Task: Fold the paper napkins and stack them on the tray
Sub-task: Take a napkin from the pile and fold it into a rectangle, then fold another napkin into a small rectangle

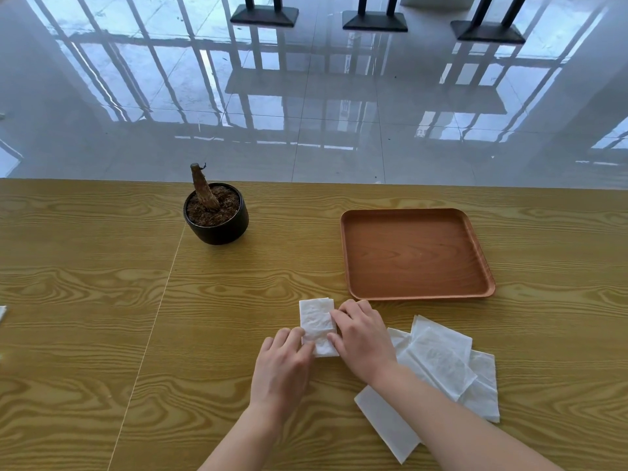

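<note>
A small folded white napkin [317, 326] lay flat on a wooden table [102, 300], pressed from both sides. The left hand [282, 372] was placed at its 7 o'clock corner, fingers flat on the paper; the right hand [362, 338] was laid along its 3 o'clock edge, fingertips resting on top. Neither hand was closed around it.

A brown wooden tray [418, 290] was seen at 1 o'clock from the napkin, just beyond the right hand, with nothing visible in it. A loose pile of unfolded napkins [441, 365] was spread at 4 o'clock, partly under the right forearm. A black pot [217, 229] holding soil and a bare stump stood at 11 o'clock, well apart. Bare tabletop was left at 9 o'clock.
</note>
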Demonstrator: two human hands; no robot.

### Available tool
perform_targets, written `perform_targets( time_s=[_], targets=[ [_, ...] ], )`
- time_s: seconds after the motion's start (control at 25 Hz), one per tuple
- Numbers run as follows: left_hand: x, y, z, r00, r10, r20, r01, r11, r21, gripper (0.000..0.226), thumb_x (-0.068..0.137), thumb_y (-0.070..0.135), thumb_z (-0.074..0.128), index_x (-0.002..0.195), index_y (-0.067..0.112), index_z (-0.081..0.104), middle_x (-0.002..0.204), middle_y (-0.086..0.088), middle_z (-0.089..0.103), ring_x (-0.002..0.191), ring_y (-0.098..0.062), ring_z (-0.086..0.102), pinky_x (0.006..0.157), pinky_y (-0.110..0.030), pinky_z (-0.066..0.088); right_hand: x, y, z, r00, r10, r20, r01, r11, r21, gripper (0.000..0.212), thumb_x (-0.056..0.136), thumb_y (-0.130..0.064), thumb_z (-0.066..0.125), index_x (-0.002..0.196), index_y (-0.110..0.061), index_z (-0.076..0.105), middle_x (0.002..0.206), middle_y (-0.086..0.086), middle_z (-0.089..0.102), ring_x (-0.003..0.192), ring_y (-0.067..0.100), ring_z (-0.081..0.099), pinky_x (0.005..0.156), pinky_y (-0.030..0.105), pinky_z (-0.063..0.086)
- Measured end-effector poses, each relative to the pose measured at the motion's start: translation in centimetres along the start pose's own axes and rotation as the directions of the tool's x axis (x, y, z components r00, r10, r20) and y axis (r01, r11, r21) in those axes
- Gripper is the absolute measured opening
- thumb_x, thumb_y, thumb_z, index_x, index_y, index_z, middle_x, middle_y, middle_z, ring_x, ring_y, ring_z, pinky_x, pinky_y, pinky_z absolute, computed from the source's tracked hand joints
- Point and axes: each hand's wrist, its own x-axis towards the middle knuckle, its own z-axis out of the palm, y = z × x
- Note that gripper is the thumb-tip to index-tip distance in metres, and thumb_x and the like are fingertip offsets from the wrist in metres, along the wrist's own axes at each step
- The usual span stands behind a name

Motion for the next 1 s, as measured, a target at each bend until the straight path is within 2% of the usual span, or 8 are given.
perform_targets(
  time_s=[0.24,0.48,0.64,0.76,0.8,0.88,1.0],
  targets=[
    [1.3,0.2,-0.3,1.000,-0.030,-0.003,0.030,1.000,0.004,0.011,0.077,0.014,0.078,0.079,0.017,0.068,0.103,-0.005,0.071,0.087,-0.026,0.066,0.062,-0.038,0.051,1.1,0.3,-0.1,0.999,0.023,-0.033,-0.022,1.000,0.021,0.032,0.087,-0.038,0.066,0.113,-0.020,0.066,0.104,-0.003,0.059,0.099,0.020,0.051,0.087,0.034,0.047],
    [2.0,-0.1,-0.1,0.997,-0.056,0.053,0.056,0.998,0.004,0.028,0.063,0.009,0.085,0.084,0.017,0.068,0.109,-0.007,0.069,0.093,-0.026,0.065,0.064,-0.037,0.051,1.4,0.6,-0.1,0.999,0.034,-0.021,-0.033,0.999,0.040,0.031,0.089,-0.042,0.065,0.111,-0.020,0.066,0.106,-0.003,0.058,0.100,0.019,0.050,0.090,0.034,0.046],
    [1.6,-0.1,-0.2,0.998,-0.060,0.022,0.060,0.998,-0.015,0.031,0.068,0.009,0.080,0.096,0.016,0.069,0.114,-0.010,0.066,0.100,-0.029,0.063,0.068,-0.040,0.052,0.7,0.9,-1.3,0.998,0.047,-0.042,-0.040,0.988,0.149,0.035,0.088,-0.033,0.069,0.120,-0.021,0.065,0.113,-0.006,0.061,0.108,0.018,0.052,0.094,0.034,0.046],
    [-0.1,1.0,-0.1,0.999,0.040,-0.018,-0.042,0.995,-0.088,0.034,0.071,0.009,0.072,0.104,0.017,0.068,0.119,-0.011,0.063,0.107,-0.029,0.060,0.077,-0.041,0.052,-3.7,2.7,-2.3,0.996,0.010,-0.088,0.001,0.993,0.116,0.038,0.083,-0.029,0.073,0.120,-0.024,0.065,0.118,-0.008,0.062,0.114,0.015,0.053,0.096,0.036,0.049],
    [-0.6,1.6,-0.1,0.995,0.096,-0.017,-0.097,0.990,-0.100,0.033,0.072,0.011,0.070,0.104,0.018,0.068,0.119,-0.009,0.062,0.108,-0.027,0.059,0.080,-0.039,0.052,-5.7,3.5,-2.4,0.998,-0.016,-0.065,0.020,0.998,0.056,0.040,0.083,-0.032,0.072,0.121,-0.027,0.064,0.124,-0.007,0.060,0.120,0.016,0.051,0.101,0.038,0.047],
    [-1.1,2.7,0.2,0.986,0.164,0.003,-0.163,0.981,-0.100,0.029,0.077,0.016,0.065,0.105,0.019,0.068,0.120,-0.007,0.062,0.108,-0.025,0.059,0.087,-0.038,0.051,-9.2,5.0,-2.1,0.999,-0.041,0.006,0.041,0.997,-0.061,0.043,0.085,-0.042,0.066,0.126,-0.030,0.059,0.140,-0.004,0.052,0.136,0.021,0.042,0.113,0.046,0.033],
    [-1.0,4.3,0.9,0.982,0.182,0.053,-0.179,0.982,-0.057,0.029,0.083,0.028,0.065,0.111,0.020,0.068,0.127,-0.010,0.061,0.118,-0.029,0.058,0.096,-0.042,0.051,-11.8,7.4,-1.7,0.993,0.011,0.114,0.007,0.987,-0.158,0.050,0.089,-0.055,0.053,0.135,-0.036,0.050,0.153,-0.002,0.041,0.146,0.025,0.029,0.118,0.049,0.013]
  ],
)
